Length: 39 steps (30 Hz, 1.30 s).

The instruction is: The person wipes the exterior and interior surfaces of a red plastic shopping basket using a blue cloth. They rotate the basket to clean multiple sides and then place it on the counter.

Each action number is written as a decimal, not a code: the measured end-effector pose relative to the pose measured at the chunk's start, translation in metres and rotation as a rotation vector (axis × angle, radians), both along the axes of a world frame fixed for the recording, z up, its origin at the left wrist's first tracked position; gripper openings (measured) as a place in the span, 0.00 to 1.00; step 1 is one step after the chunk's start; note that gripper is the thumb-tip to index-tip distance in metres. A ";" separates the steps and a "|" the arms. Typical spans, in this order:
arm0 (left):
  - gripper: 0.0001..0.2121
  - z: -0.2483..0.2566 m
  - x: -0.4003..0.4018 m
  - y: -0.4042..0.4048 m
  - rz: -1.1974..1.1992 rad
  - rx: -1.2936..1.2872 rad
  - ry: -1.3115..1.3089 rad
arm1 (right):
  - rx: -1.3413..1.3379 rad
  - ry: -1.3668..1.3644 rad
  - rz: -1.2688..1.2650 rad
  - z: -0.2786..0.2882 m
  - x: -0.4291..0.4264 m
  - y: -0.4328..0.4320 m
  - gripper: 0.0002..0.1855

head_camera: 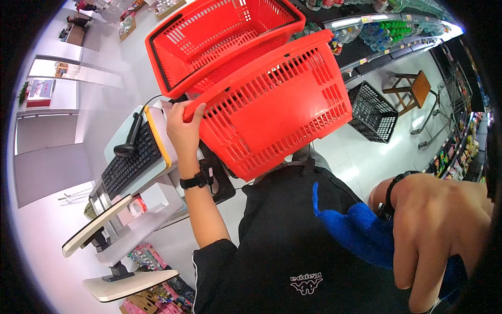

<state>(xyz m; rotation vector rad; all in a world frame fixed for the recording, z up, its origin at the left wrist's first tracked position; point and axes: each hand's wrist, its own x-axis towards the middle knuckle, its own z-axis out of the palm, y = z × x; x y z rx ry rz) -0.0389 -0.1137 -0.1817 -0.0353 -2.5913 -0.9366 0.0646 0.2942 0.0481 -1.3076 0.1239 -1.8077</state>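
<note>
My left hand (186,125) grips the left rim corner of a red plastic shopping basket (270,117). That basket is tilted, with its slotted wall and solid middle panel facing me and its inside hidden. Close up at the lower right, my right hand (431,223) holds a bunched blue cloth (359,231) against the front of my black shirt (282,251). Part of the cloth is hidden behind the fingers. Just beyond the tilted basket stands a second red basket (223,51), its open top showing slotted walls and a black handle along the rim.
On the left, a checkout counter (168,141) bears a keyboard (131,161) and a handheld barcode scanner (129,137); monitors (129,286) stand nearer. To the right are a black crate (372,112), a wooden stool (415,90), a wire shopping cart (447,102) and bottle shelves (368,43).
</note>
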 end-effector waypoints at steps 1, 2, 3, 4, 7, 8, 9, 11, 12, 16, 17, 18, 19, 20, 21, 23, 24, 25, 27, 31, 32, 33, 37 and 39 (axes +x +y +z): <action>0.17 0.000 0.002 0.001 0.001 -0.007 -0.007 | -0.008 0.001 -0.005 0.000 0.000 0.002 0.31; 0.18 0.001 0.002 0.002 0.002 -0.014 -0.014 | -0.012 0.000 -0.007 0.001 0.000 0.003 0.31; 0.18 0.002 0.000 0.002 -0.002 -0.027 -0.013 | -0.022 0.006 -0.022 0.004 0.000 0.004 0.32; 0.19 0.002 -0.001 0.000 -0.012 -0.012 -0.042 | -0.028 0.008 -0.030 0.003 0.000 0.003 0.32; 0.18 0.004 -0.003 0.000 -0.011 -0.020 -0.031 | -0.059 0.045 -0.034 0.000 -0.002 0.000 0.33; 0.18 0.003 -0.001 0.001 -0.015 -0.028 -0.016 | -0.067 0.065 -0.026 -0.002 -0.002 0.001 0.33; 0.18 0.001 -0.004 0.000 -0.015 -0.042 0.015 | -0.046 0.065 0.006 -0.004 -0.004 0.003 0.32; 0.18 -0.002 -0.004 -0.003 -0.014 -0.088 0.032 | -0.027 0.077 0.003 -0.004 -0.003 0.003 0.31; 0.18 -0.003 -0.006 -0.002 -0.005 -0.079 0.026 | -0.017 0.064 0.003 -0.003 -0.003 0.005 0.30; 0.19 -0.002 -0.002 0.000 -0.022 -0.014 0.029 | 0.002 0.038 -0.019 -0.003 -0.003 0.000 0.28; 0.19 -0.002 -0.004 0.001 -0.022 -0.010 0.039 | 0.007 0.039 -0.027 -0.004 -0.003 0.000 0.27; 0.19 -0.002 -0.005 0.001 -0.019 -0.006 0.043 | 0.008 0.031 -0.032 -0.004 -0.003 -0.001 0.27; 0.20 -0.003 -0.005 0.001 -0.016 -0.003 0.047 | 0.011 0.027 -0.042 -0.004 -0.003 -0.002 0.26; 0.20 -0.003 -0.003 0.001 -0.017 -0.001 0.044 | 0.021 0.021 -0.046 -0.005 -0.003 -0.003 0.26; 0.20 -0.003 -0.004 0.001 -0.020 0.001 0.049 | 0.025 0.021 -0.050 -0.006 -0.004 -0.004 0.25; 0.20 -0.003 -0.005 0.001 -0.020 0.001 0.054 | 0.037 0.015 -0.056 -0.009 -0.005 -0.008 0.24; 0.20 -0.002 -0.004 0.002 -0.017 0.001 0.051 | 0.049 0.010 -0.059 -0.009 -0.006 -0.010 0.24; 0.21 -0.002 -0.004 0.002 -0.013 0.001 0.048 | 0.053 0.008 -0.066 -0.010 -0.006 -0.011 0.23; 0.20 -0.002 -0.004 0.002 -0.015 0.006 0.045 | 0.069 0.003 -0.077 -0.012 -0.007 -0.013 0.22; 0.18 0.000 -0.003 -0.001 -0.013 -0.008 0.056 | 0.091 -0.005 -0.111 -0.017 -0.008 -0.018 0.20; 0.18 -0.001 -0.008 0.000 -0.015 -0.009 0.072 | 0.097 -0.008 -0.111 -0.017 -0.008 -0.017 0.20; 0.17 -0.003 -0.009 0.001 -0.016 -0.014 0.072 | 0.098 -0.016 -0.121 -0.019 -0.009 -0.018 0.20; 0.17 -0.009 0.000 0.003 -0.021 -0.065 0.149 | 0.160 -0.029 -0.235 -0.028 -0.010 -0.016 0.18; 0.18 -0.011 -0.007 -0.001 -0.027 0.000 0.100 | 0.243 -0.046 -0.434 -0.041 -0.024 -0.012 0.17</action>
